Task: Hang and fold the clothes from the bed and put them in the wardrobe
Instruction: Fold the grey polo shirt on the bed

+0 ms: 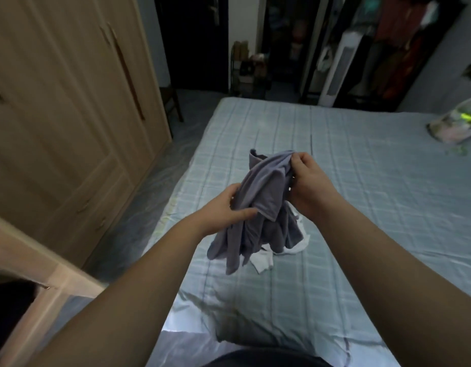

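Two hands: both bare, raised over the bed (361, 181), sharing one bunched garment.
Left hand (223, 207): fingers (245, 214) curled round the lower left part of the grey-blue garment (263, 192); one finger lies straight across the front of the cloth, thumb up by the top edge. Grip closed on the fabric.
Right hand (308, 186): fingers (299, 161) pinching the garment's upper right edge, knuckles twd camera.
Grey-blue garment: crumpled, held betw. both hands; top w/ a hem or collar fold sticks up just beyond the right fingers; loose ends hang below the left fingers down to the bed.
White garment (266, 256): lies on the bed directly under the hanging grey-blue cloth, below both sets of fingers; touching or just beneath it, can't tell which.
Bed: pale blue checked sheet, spreads out beyond and to the right of the fingers.
Wardrobe (70, 102): light wood, doors shut, well off to the left of the left fingers, across a strip of floor.
Open door edge (44, 260): pale wood, near corner, below and left of the left forearm.
Bag (456, 123): clear-ish plastic w/ pale and green contents, on the bed far right of the right fingers.
Far end: dark doorway, white tower unit (340, 70), hanging clothes; blurred.
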